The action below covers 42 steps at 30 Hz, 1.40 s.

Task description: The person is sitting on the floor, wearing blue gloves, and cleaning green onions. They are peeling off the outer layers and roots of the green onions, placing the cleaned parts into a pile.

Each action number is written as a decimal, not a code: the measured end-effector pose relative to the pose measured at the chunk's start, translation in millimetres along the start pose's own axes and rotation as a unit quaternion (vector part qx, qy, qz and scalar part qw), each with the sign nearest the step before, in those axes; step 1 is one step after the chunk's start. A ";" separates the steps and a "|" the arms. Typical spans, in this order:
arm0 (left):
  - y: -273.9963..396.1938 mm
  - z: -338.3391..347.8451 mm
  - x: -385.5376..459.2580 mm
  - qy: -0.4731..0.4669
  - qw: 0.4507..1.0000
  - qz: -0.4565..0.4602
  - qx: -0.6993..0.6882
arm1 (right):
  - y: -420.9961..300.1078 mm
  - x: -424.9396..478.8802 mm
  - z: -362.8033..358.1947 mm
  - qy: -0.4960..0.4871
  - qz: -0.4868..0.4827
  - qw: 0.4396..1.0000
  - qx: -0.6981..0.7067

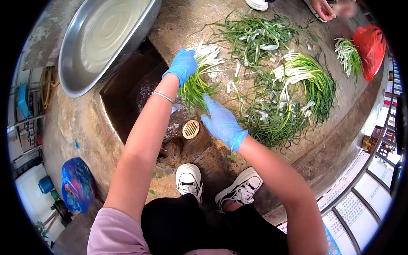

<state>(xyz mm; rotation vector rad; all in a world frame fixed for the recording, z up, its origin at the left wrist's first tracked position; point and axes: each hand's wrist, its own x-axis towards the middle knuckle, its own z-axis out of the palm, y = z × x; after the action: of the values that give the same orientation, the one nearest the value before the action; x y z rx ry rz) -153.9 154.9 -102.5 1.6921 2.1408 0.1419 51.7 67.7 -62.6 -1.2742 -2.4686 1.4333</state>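
Observation:
My left hand (pixel 182 66), in a blue glove, is closed at the side of a bunch of spring onions (pixel 199 78). The white ends fan out at the top, and the green leaves hang towards me over the edge of a sunken drain pit (pixel 127 92). My right hand (pixel 221 122), gloved too, has its fingers extended beside the leaf tips; whether they touch cannot be told. Below the bunch lies a round drain grate (pixel 191 129). To the right, a larger pile of spring onions (pixel 310 79) rests on heaped trimmings (pixel 274 118).
A metal basin of water (pixel 108 35) stands at the upper left beside the pit. More trimmings (pixel 258 36) lie ahead. At the upper right are a small onion bunch (pixel 347 57), a red plastic bag (pixel 369 51) and another person's hand (pixel 323 9). A blue bag (pixel 77 185) sits left.

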 end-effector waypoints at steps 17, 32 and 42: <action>-13.0 -20.1 -13.7 -0.033 0.981 -0.030 -0.190 | 74.9 -72.5 32.3 0.153 0.148 0.963 0.165; -21.7 -101.4 -87.7 0.127 0.886 -0.070 -0.441 | 74.7 -159.3 -81.6 0.245 0.165 0.797 0.527; -40.3 -45.5 -144.8 0.215 0.873 -0.096 -0.426 | 157.7 -216.2 -72.9 0.278 0.247 0.868 0.328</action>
<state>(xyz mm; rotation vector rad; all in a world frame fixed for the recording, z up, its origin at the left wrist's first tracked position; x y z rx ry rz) -181.2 14.4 -37.9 0.9631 2.0156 1.2969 324.6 18.3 -57.4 -1.8395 -1.1797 1.4874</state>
